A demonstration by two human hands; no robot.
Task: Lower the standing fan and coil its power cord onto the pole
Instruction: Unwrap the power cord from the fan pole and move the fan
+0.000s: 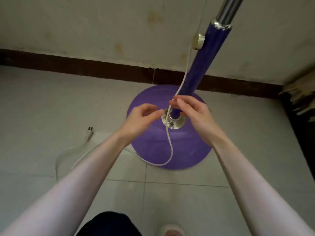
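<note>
The fan's blue pole (204,62) rises from a round purple base (187,150) on the floor, with a chrome upper tube (226,11) and a brass height knob (198,40). A white power cord (170,149) hangs down along the pole, loops over the base and trails left to its plug (89,133) on the tiles. My right hand (192,111) pinches the cord beside the pole's foot. My left hand (141,120) hovers just left of the cord, fingers curled and apart, holding nothing. The fan head is out of view.
A pale wall with a dark brown skirting board (102,65) runs close behind the base. A dark, flaking corner (300,103) is at the right. Grey floor tiles (42,103) spread left and toward me. My foot in a slipper (172,230) stands at the bottom edge.
</note>
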